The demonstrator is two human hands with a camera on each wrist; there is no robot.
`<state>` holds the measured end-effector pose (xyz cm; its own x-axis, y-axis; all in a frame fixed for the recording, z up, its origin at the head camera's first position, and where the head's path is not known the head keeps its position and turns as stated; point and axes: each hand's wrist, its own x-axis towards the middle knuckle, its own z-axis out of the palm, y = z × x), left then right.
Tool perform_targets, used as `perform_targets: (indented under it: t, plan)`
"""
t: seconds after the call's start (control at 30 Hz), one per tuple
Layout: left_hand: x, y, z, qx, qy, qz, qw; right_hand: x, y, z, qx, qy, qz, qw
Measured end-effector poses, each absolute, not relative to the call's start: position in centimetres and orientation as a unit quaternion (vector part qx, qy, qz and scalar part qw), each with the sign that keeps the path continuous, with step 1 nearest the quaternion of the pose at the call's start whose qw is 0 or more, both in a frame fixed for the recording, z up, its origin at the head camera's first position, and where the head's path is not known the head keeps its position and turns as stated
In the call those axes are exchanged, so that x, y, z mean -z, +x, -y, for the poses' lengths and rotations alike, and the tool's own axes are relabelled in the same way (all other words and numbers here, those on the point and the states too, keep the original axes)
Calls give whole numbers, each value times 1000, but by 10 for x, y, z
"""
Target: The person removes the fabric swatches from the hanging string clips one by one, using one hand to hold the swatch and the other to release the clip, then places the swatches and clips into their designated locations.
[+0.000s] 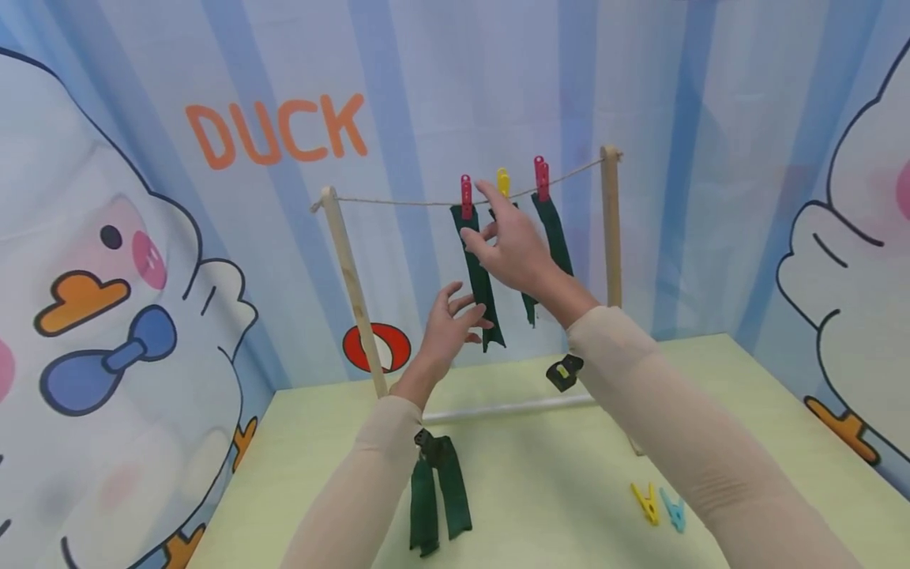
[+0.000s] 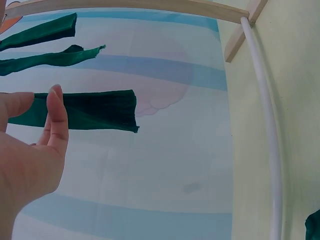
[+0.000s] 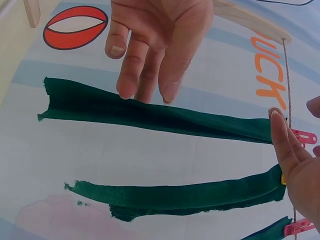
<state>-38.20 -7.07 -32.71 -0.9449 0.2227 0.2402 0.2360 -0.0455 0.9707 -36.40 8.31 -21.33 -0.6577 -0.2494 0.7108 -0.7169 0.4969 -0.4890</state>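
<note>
A careless knock could tug the dark green fabric strip (image 1: 482, 280) loose from the red plastic clothespin (image 1: 466, 197) holding it on the thin twine line (image 1: 398, 203). The left hand (image 1: 445, 333) by the strip's lower half and the right hand (image 1: 517, 245) near its top are loosely spread, pinching nothing — whether fingertips touch cloth, I cannot tell.

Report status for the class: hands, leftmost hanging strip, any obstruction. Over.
Left hand open by leftmost hanging green strip; right hand open near its top. Red peg holds strip on line. Head view: right hand partly hides middle strip.
</note>
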Motion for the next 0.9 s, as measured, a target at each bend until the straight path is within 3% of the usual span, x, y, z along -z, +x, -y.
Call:
perform_targets:
  t: [0.9]
  plan:
    - [320, -381, 68, 719, -125, 683, 41, 197, -372, -65, -495, 272, 793, 230]
